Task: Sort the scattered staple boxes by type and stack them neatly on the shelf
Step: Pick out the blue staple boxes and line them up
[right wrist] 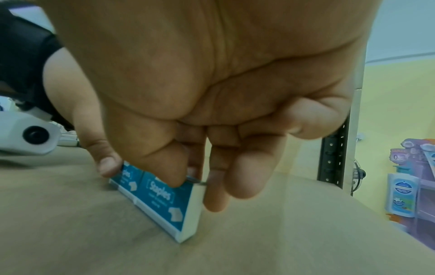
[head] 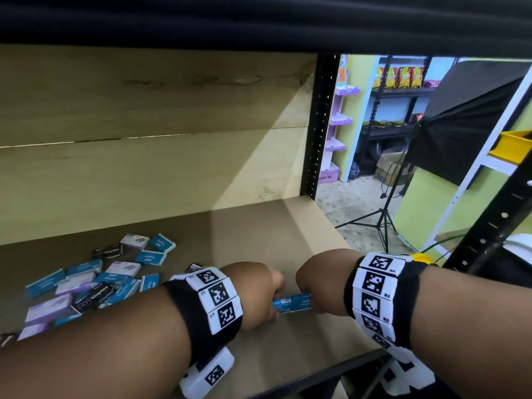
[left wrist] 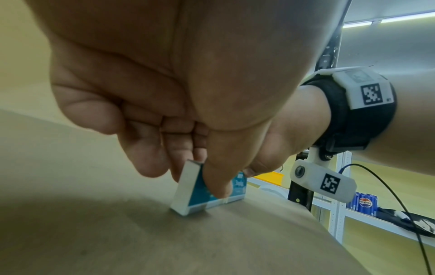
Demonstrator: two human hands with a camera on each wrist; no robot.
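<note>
Two blue staple boxes [head: 292,303] stand on edge, end to end, on the brown shelf board [head: 244,240]. My left hand [head: 273,298] pinches the left box [left wrist: 188,188] between thumb and fingers. My right hand [head: 311,300] pinches the right box [right wrist: 162,202] the same way, thumb on the printed "Staples" face. In the left wrist view my left hand [left wrist: 200,178] shows its thumb in front of the box. In the right wrist view my right hand [right wrist: 195,189] has fingers behind the box. Both hands hide most of the boxes in the head view.
A scattered pile of blue, purple-white and black staple boxes [head: 86,283] lies on the shelf to the left. A black perforated upright [head: 319,125] marks the shelf's back right corner. The shelf's right edge drops off to the floor, where a tripod [head: 380,223] stands.
</note>
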